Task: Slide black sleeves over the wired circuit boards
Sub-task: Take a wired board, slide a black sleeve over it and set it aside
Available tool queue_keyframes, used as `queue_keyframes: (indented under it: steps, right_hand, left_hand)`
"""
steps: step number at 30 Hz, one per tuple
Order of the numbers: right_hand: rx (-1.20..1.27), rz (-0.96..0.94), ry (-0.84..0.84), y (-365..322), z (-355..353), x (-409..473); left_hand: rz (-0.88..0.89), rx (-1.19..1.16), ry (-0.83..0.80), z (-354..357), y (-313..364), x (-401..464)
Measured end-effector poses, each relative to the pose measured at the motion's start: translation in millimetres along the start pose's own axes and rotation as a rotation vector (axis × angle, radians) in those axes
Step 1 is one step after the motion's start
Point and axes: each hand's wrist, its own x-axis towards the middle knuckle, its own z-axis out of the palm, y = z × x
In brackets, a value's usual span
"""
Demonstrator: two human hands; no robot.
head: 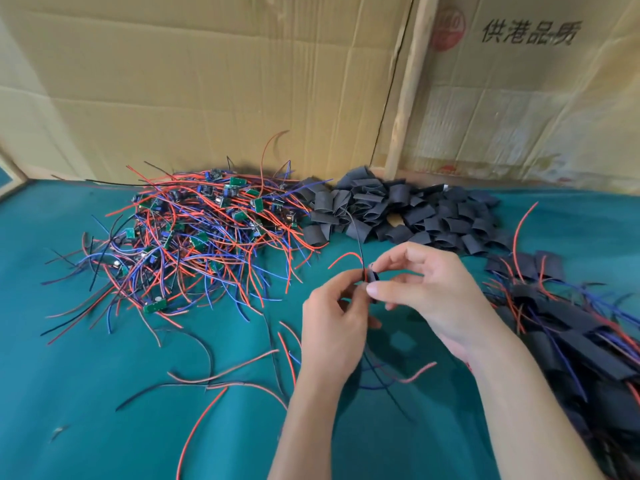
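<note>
Sleeve [373, 276] pinched in right hand [426, 296], above surface [104, 393]; left hand [332, 323] pinches board wires [360, 258] at its mouth. Board itself hidden. Risk: wires bunch or the board snags the rim, since the sleeve looks half-flattened.

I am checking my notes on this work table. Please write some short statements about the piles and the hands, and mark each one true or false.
1. The pile of bare wired boards lies left of the loose black sleeves. True.
2. Both hands are resting idle on the cloth. False: the left hand and right hand hold a small black piece between them.
3. The table cover is red. False: it is teal.
4. Sleeved boards lie at the right. True.
</note>
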Motion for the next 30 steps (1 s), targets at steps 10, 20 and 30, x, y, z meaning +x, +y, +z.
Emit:
queue_keyframes:
  steps: [10,20,30]
  right_hand:
    - [-0.066,-0.042,0.031,-4.1,-7.0,-2.6]
    - [0.172,-0.145,0.558,-13.0,-31.5,0.5]
    - [0.014,-0.327,0.282,-37.0,-19.4,-8.6]
  left_hand:
    - [0.045,0.027,-0.043,1.3,0.8,-5.1]
    - [-0.013,0.053,-0.148,5.3,1.5,-8.3]
    - [-0.04,0.083,-0.125,8.2,0.5,-8.2]
